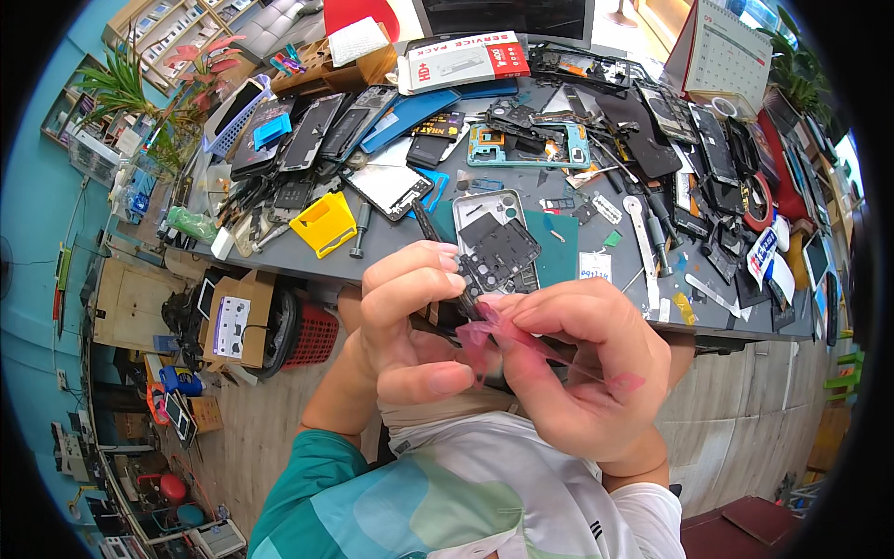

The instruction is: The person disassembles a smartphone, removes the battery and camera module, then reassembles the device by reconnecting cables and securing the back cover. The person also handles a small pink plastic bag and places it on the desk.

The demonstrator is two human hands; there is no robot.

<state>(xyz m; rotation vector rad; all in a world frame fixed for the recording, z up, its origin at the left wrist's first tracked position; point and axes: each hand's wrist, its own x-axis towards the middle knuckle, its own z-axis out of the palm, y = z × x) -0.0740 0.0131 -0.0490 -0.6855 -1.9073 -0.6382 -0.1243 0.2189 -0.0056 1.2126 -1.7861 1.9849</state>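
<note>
My right hand [596,359] pinches a crumpled, see-through pink film [480,340] between thumb and fingers, with a darker pink tab near the palm. Close beside it, my left hand [410,321] curls its fingers around a slim black piece [468,303], whose exact kind I cannot make out. The film's left end reaches in between the left fingers and thumb. Just beyond both hands, a black phone inner part [503,247] lies over a pale-rimmed phone frame [475,203], partly on a green mat [563,244].
Loose phones and parts crowd the grey desk [326,258]. A yellow plastic holder [324,224] and a small screwdriver [361,231] lie left; a light-coloured pry tool [643,247] lies right. A blue phone frame [531,144] sits farther back. An open carton [240,321] stands below, left.
</note>
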